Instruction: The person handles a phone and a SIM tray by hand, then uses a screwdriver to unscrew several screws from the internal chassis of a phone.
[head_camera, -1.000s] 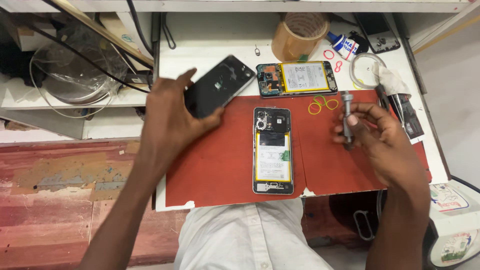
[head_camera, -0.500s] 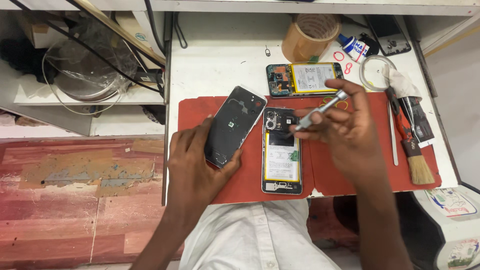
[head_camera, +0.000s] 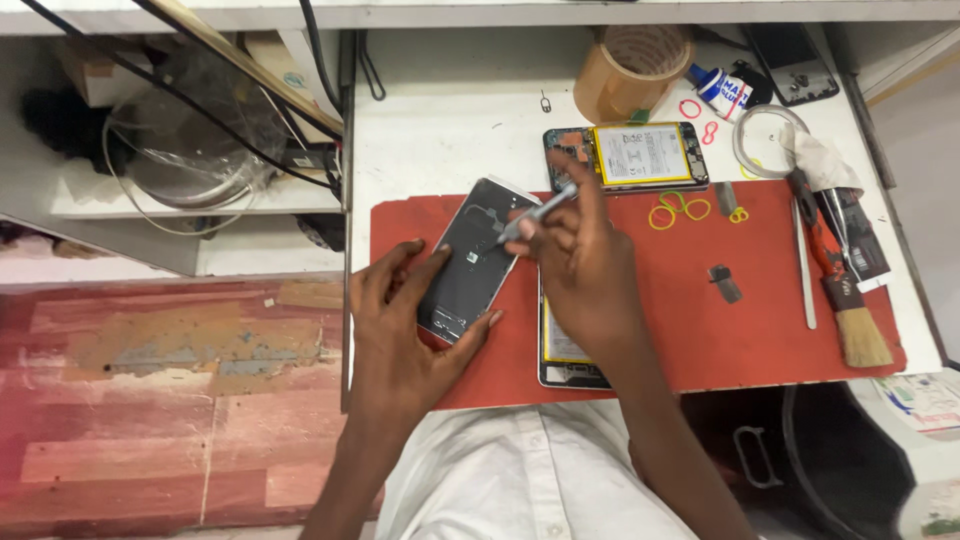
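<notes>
My left hand (head_camera: 400, 320) grips the dark phone back cover (head_camera: 470, 262) by its edges, while my right hand (head_camera: 580, 265) pinches a grey screwdriver (head_camera: 537, 212) over it, the opened phone (head_camera: 562, 350) lying beneath my right wrist.

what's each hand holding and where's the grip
The left hand holds the black phone back cover by its lower end and side edges. The right hand pinches a thin metal tool along its shaft.
</notes>
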